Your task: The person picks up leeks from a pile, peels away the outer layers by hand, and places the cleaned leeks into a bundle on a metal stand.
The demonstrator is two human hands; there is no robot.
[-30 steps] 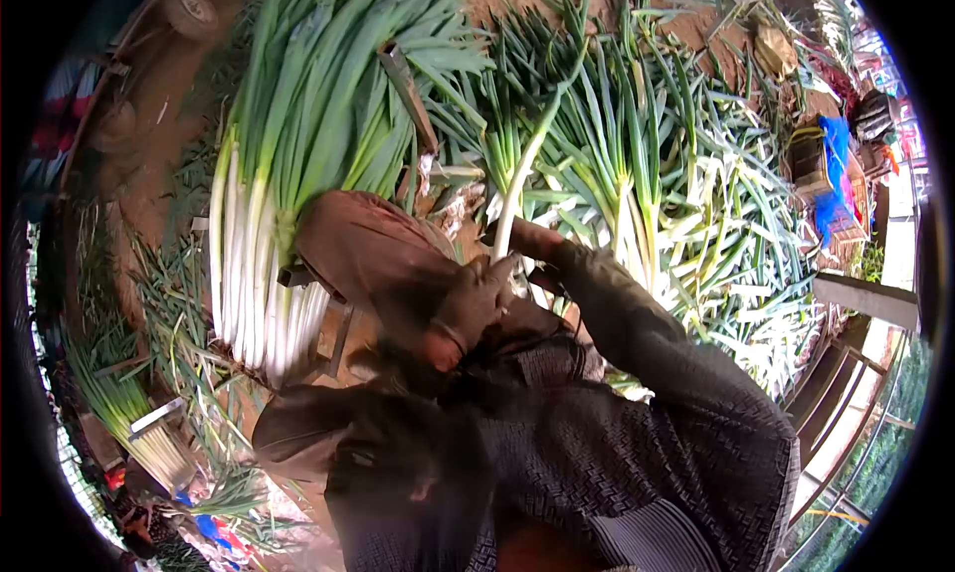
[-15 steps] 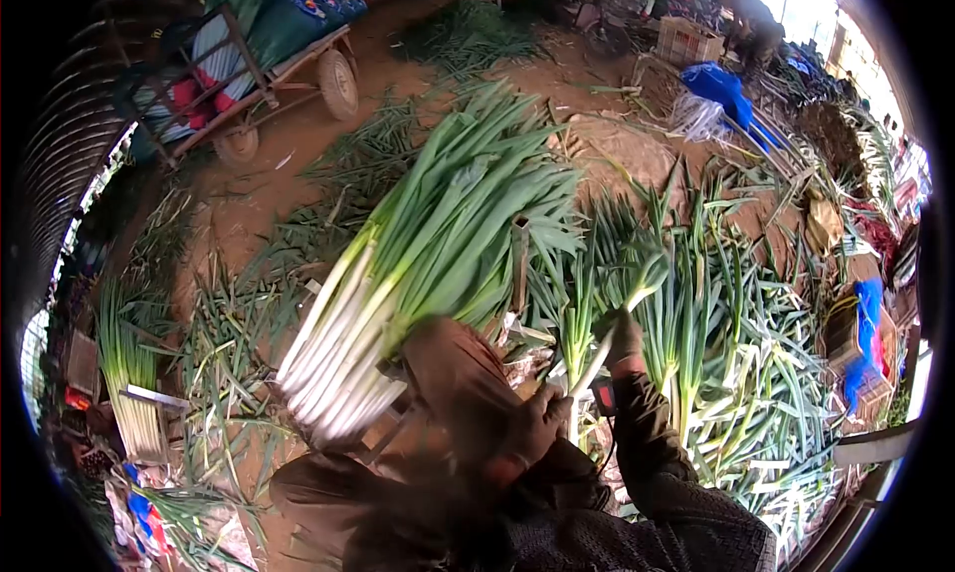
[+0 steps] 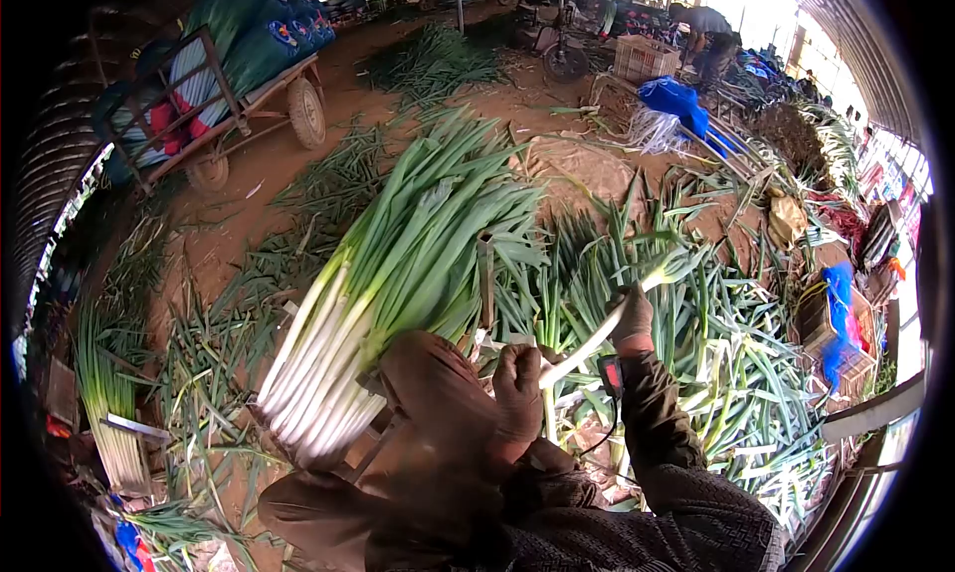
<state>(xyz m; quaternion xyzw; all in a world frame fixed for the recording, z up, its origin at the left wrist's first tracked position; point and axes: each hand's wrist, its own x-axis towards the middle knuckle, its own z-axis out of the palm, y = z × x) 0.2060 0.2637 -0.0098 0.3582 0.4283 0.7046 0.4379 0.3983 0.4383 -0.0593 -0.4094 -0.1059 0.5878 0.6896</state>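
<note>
Between both hands, over knees: long white-stalked green leek, tilted, leaves toward upper right. Left hand fist closed round root end; right hand clasped round upper stalk. Loose green leek heap beneath; stacked trimmed leek bundle just left; wheeled metal cart well apart.

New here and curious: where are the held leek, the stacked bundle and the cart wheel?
held leek [image 3: 582,348], head view, middle of its white stalk.
stacked bundle [image 3: 328,365], head view, white stalk ends.
cart wheel [image 3: 306,112], head view, hub.
</note>
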